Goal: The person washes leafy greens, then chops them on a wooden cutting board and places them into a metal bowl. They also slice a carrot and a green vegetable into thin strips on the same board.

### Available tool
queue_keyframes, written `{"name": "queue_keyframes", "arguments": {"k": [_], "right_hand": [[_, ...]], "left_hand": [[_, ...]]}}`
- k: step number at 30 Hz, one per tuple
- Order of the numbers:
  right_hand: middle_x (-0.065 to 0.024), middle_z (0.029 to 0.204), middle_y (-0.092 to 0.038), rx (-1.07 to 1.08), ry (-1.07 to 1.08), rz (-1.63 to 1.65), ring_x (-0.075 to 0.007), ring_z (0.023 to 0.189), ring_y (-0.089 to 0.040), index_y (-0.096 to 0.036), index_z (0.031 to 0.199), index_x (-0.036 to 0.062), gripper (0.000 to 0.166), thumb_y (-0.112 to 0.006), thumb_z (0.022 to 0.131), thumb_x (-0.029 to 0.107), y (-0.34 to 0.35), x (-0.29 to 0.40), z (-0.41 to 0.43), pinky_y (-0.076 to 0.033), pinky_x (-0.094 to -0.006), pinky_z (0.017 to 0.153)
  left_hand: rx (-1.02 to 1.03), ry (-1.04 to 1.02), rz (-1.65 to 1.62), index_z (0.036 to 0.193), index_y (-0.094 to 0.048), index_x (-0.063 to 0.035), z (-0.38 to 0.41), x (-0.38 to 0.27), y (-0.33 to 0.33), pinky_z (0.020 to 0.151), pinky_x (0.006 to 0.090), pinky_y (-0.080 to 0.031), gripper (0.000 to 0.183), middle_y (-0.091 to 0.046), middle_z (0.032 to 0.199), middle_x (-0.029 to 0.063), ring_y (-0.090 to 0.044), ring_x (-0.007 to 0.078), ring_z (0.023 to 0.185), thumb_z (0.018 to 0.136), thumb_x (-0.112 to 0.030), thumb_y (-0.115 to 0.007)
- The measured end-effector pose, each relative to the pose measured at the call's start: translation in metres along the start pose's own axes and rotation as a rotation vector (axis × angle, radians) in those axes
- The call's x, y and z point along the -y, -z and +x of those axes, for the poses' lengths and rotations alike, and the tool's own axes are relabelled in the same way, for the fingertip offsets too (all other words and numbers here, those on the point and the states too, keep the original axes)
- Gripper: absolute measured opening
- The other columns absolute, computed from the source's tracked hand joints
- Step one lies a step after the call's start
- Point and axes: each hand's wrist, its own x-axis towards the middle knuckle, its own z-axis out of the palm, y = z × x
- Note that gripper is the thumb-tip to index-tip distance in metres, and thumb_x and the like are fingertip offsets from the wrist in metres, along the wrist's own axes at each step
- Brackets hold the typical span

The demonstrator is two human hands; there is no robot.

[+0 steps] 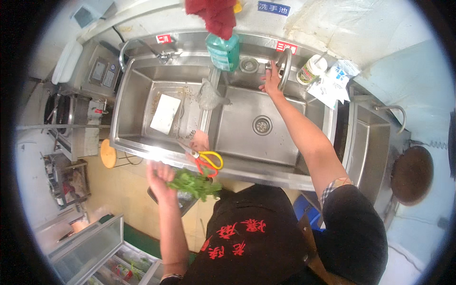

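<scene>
My left hand (162, 180) is closed around a bunch of leafy green herbs (195, 183) in front of the sink's front rim, slightly blurred. Reaching across the right basin, my right hand (271, 80) is at the base of the curved metal faucet (286, 69), fingers spread, the thumb side partly hidden. Scissors with red and yellow handles (211, 160) lie on the front rim near the divider. In the left basin (137, 89) is a white rectangular block or board (165, 114). A mesh cloth or net (209, 95) hangs over the divider.
Behind the basins stand a green liquid jug (223, 51), a metal drain strainer (249, 65), a white tub (311, 69) and white packets (333, 83). A red cloth (213, 16) hangs above. A round wooden stool (108, 153) is left; an open glass-lidded chest (123, 263) is lower left.
</scene>
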Motion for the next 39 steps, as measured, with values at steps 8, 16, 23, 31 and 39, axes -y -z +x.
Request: {"name": "queue_keyframes", "arguments": {"k": [8,16,23,31,39], "right_hand": [[-0.0174,0.085,-0.064,-0.040,-0.337,0.275,-0.0294,0.061,-0.067,-0.047,0.125,0.0064,0.034,-0.039,0.102,0.030,-0.022,0.016,0.057,-0.053,-0.0378,0.041],[-0.0232,0.092,-0.065,0.133,-0.479,0.362,-0.0317,0.061,-0.069,-0.029,0.140,0.0068,0.043,-0.029,0.105,0.033,-0.009,0.022,0.067,-0.058,-0.0376,0.048],[-0.0175,0.119,-0.063,0.236,-0.142,0.013,-0.0242,0.094,-0.067,-0.026,0.151,0.0098,0.059,-0.046,0.103,0.038,0.038,-0.031,-0.055,-0.054,-0.0335,0.079],[-0.0238,0.150,-0.036,0.107,0.087,-0.372,-0.0363,0.142,-0.030,-0.041,0.143,-0.0007,0.060,-0.031,0.104,0.044,0.031,-0.036,-0.109,-0.020,-0.0414,0.118],[-0.0218,0.152,-0.035,0.076,-0.019,-0.145,-0.0347,0.143,-0.030,-0.043,0.144,0.0056,0.057,-0.029,0.104,0.044,0.020,-0.049,-0.102,-0.018,-0.0409,0.119]], "left_hand": [[0.048,0.053,0.082,0.075,-0.042,-0.0153,-0.005,0.072,-0.099,0.042,0.0246,-0.020,0.032,-0.027,0.057,-0.0057,-0.022,0.0067,0.046,0.099,-0.033,-0.055],[0.080,0.123,0.429,0.079,-0.043,-0.0147,0.033,0.151,-0.136,0.046,0.0269,-0.024,0.027,-0.031,0.060,-0.0052,-0.027,0.0076,0.049,0.098,-0.027,-0.058],[0.209,0.504,0.311,0.098,-0.052,-0.0084,0.103,0.275,-0.175,0.072,0.0344,-0.046,0.016,-0.054,0.082,0.0044,-0.053,0.0175,0.076,0.102,-0.024,-0.049],[0.132,0.766,0.393,0.126,-0.051,-0.0050,0.101,0.324,-0.203,0.091,0.0388,-0.049,0.044,-0.059,0.112,0.0091,-0.059,0.0213,0.102,0.103,-0.042,-0.046],[0.445,0.811,0.167,0.150,-0.030,-0.0052,0.118,0.348,-0.163,0.114,0.0379,-0.029,0.082,-0.039,0.151,0.0098,-0.037,0.0251,0.138,0.097,-0.068,-0.030]]}}
